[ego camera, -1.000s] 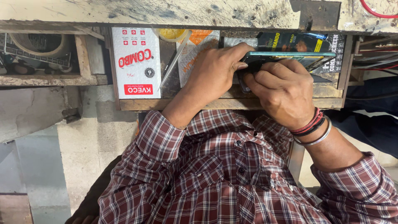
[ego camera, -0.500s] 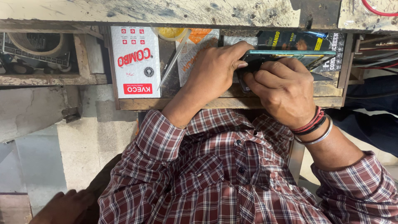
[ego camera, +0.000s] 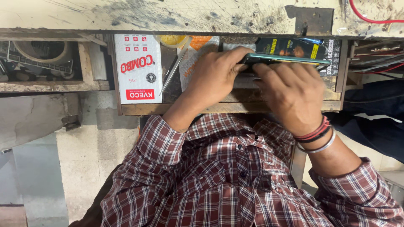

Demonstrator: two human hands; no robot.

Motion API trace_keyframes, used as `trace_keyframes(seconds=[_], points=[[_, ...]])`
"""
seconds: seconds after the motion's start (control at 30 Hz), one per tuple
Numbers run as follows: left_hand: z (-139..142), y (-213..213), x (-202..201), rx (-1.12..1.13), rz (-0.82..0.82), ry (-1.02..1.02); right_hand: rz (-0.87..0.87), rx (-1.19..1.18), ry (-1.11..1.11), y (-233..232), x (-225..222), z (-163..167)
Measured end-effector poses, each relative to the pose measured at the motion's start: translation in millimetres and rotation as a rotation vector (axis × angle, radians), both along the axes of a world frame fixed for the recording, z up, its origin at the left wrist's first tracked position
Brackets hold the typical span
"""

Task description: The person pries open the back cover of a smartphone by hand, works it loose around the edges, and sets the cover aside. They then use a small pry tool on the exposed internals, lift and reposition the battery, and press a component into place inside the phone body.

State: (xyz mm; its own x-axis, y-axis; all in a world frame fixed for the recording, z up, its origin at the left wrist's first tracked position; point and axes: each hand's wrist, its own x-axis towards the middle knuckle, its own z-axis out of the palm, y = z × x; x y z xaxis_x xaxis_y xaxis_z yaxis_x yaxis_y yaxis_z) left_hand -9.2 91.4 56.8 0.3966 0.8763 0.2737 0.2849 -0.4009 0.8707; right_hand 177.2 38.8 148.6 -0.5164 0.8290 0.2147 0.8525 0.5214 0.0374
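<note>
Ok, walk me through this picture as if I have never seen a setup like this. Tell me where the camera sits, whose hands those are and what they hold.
There is no machine here. The single picture comes from a camera worn on a person's head, looking down over a checked shirt at their own two bare hands.

The left hand and the right hand together grip a slim teal phone, seen edge-on, over an open wooden drawer under a scratched worktop. The right wrist wears red and black threads and a metal bangle.

In the drawer lie a white and red box, metal tweezers, an orange packet partly hidden by the left hand, and dark printed packets behind the phone. To the left, another compartment holds a roll of tape. Red wires run at the top right.
</note>
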Motion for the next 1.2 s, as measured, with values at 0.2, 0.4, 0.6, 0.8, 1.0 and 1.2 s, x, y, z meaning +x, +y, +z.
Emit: trace_keyframes(seconds=[0.2,0.4,0.6,0.8,1.0,1.2], points=[[51,-13,-27,-0.045,0.029,-0.038,-0.064,0.019,0.108,-19,-3,63],[102,-10,-19,-0.518,-0.234,-0.411,-0.044,-0.056,0.160,-24,19,106],[138,-12,34,-0.585,-0.272,-0.524,-0.105,-0.169,0.248,-32,84,137],[161,-28,101,-0.589,-0.468,-0.744,-0.145,-0.250,0.459,-30,149,160],[178,-37,172,-0.291,-0.338,-0.529,-0.154,-0.380,0.540,-22,197,184],[172,-23,214,-0.290,-0.267,-0.415,-0.135,-0.349,0.402,-4,238,186]])
